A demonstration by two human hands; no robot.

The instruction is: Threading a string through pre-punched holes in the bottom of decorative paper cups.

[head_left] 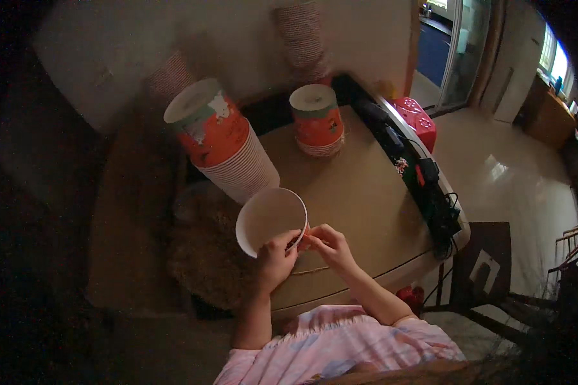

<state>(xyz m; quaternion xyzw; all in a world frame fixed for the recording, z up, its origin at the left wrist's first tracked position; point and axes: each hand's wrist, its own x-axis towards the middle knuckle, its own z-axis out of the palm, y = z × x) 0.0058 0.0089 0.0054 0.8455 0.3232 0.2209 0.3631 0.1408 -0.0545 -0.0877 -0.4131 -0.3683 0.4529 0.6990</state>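
A white-lined paper bucket (263, 215) is tilted near the table's front edge, its open mouth facing up toward me. My left hand (276, 260) grips its near rim, with fingers reaching over the edge to the inside. On the right side of that rim, my right hand (329, 247) is closed in a pinch against the outer wall. Whatever lies between its fingertips is too small to make out. Just beyond the bucket, a tall stack of nested paper buckets (237, 160) stands upside down, orange and green printing on its top one.
A shorter upside-down bucket stack (318, 122) stands farther back on the beige table (366, 192). Black cables and a power strip (427, 173) run along the right edge. A brown fuzzy heap (205, 256) lies at the left. A red stool (417, 119) stands beyond the table.
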